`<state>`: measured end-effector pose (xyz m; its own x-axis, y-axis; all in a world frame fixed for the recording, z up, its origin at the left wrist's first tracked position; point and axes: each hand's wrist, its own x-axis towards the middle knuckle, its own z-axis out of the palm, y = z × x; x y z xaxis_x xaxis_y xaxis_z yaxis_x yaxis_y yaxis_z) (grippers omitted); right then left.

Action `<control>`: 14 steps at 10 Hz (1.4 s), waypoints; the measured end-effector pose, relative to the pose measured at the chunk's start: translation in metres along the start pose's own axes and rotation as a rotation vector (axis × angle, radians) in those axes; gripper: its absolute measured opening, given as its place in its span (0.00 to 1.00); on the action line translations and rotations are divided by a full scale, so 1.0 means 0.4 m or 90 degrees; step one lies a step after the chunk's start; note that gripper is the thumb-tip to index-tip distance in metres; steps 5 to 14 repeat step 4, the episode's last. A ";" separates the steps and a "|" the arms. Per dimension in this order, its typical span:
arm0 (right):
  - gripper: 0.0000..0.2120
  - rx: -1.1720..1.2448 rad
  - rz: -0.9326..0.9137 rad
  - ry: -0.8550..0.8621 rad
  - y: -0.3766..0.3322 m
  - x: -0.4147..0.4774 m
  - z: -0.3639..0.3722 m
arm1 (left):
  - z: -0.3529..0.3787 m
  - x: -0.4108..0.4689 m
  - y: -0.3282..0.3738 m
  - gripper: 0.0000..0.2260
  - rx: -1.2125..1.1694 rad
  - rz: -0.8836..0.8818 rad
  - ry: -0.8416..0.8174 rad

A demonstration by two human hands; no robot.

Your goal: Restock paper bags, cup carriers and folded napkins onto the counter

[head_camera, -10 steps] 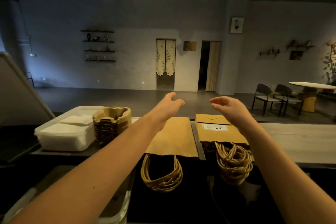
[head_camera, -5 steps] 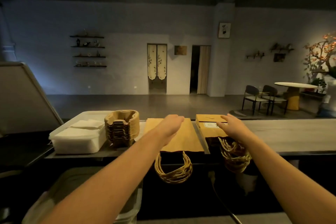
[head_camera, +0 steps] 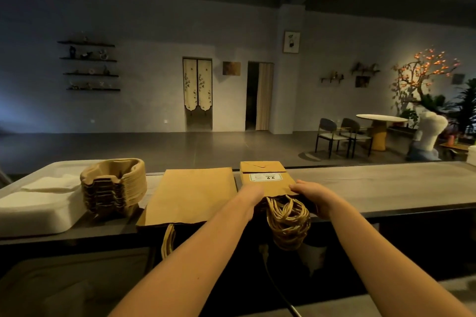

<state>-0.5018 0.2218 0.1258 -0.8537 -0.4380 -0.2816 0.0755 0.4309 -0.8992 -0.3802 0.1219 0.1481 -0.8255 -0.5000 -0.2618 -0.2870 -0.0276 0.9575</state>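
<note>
— Grips on both sides: my left hand (head_camera: 251, 197) and my right hand (head_camera: 313, 198) hold the labelled bag stack (head_camera: 265, 184) at its near end, one at each side edge.
— And your arms?
— Both forearms reach forward, a little toward each other. My right fingers curl over the top bag; the left fingers I cannot see well.
— Where is the stack?
— Flat on the desk (head_camera: 386, 188), handles (head_camera: 287, 224) hanging over the near edge, just beside the plain bags (head_camera: 192, 195). Cup carriers (head_camera: 113, 188) and napkins (head_camera: 49, 185) are further left.

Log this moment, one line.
left hand: against left side of labelled bag stack | right hand: holds its right side | stack: flat on counter
</note>
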 end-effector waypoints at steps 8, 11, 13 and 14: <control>0.20 0.035 -0.044 0.097 0.006 0.002 -0.009 | 0.011 -0.036 0.005 0.16 -0.037 0.007 0.034; 0.20 0.035 -0.044 0.097 0.006 0.002 -0.009 | 0.011 -0.036 0.005 0.16 -0.037 0.007 0.034; 0.20 0.035 -0.044 0.097 0.006 0.002 -0.009 | 0.011 -0.036 0.005 0.16 -0.037 0.007 0.034; 0.20 0.035 -0.044 0.097 0.006 0.002 -0.009 | 0.011 -0.036 0.005 0.16 -0.037 0.007 0.034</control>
